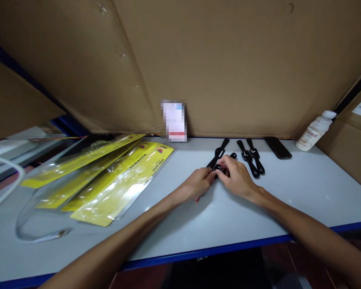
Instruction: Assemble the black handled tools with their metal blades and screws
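Observation:
Both hands meet over a black spokeshave (234,155), mostly hidden by my fingers. My left hand (198,184) is closed on its near end. My right hand (237,175) pinches around its middle, fingertips close to the left ones; the small part under them cannot be made out. Just beyond my hands another black spokeshave (219,152) with a slotted middle lies on the table. To the right of my right hand, two more spokeshaves (248,159) (255,155) lie side by side, slanting toward me.
Yellow-backed clear blister packs (123,180) overlap on the left of the white table (180,233). A lit phone (174,120) leans on the cardboard wall (228,72). At right are a dark phone (278,147) and a bottle (315,132). A pale cable (42,239) curls at left.

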The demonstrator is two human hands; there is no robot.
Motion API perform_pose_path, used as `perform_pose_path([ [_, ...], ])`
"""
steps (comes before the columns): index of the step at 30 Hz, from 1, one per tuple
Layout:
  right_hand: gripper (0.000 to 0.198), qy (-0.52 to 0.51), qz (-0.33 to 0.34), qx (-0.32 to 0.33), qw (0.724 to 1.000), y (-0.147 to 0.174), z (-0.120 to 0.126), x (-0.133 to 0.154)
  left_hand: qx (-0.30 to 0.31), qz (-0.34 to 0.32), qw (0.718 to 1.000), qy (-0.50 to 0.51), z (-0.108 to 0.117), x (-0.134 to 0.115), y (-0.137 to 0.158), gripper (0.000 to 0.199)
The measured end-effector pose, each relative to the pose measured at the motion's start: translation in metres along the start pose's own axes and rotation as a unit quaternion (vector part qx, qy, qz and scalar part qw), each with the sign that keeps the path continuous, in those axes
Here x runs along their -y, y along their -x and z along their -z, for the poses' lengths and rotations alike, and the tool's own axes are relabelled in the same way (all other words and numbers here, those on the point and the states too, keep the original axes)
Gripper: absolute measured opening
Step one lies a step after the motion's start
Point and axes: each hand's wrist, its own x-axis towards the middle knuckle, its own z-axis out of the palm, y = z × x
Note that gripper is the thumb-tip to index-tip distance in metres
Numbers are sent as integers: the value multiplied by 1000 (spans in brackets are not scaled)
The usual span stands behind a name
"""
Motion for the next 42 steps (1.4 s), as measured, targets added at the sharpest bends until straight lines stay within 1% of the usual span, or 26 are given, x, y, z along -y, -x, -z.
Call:
perform_pose_path([
  [2,2,-3,-19,-6,1000,-1,0,-1,-5,1,1000,-8,0,-1,0,29],
  [5,11,-7,12,-8,1000,-3,0,-3,-10,7,1000,-12,-1,-1,0,32],
  [7,14,-8,32,-4,999,-4,1,-4,-9,8,1000,-8,0,0,-1,33],
  [12,10,24,24,28,999,-5,7,-4,-1,25,999,30,1,-2,0,33],
  [13,12,31,21,34,999,-5,9,-4,1,33,999,43,2,-3,1,33],
  [18,44,58,22,37,997,-8,22,-6,18,55,991,120,4,-6,3,38],
  [21,50,59,43,31,997,-9,27,-9,24,53,987,151,4,-3,2,41],
  [27,43,64,84,52,993,-5,24,-13,15,39,987,156,4,-2,0,38],
  [31,34,40,86,47,994,-6,20,-12,8,34,992,125,4,-5,1,38],
  [34,23,4,69,33,997,-8,18,-13,-19,19,998,63,2,-6,2,39],
  [37,16,-47,49,38,997,-9,16,-13,-38,-9,999,18,-1,-6,3,39],
  [40,11,-111,12,39,993,-11,19,-12,-39,-12,999,21,-2,-5,3,37],
  [42,7,-188,-32,34,981,-15,27,-12,-27,0,998,53,-2,-6,2,37],
])
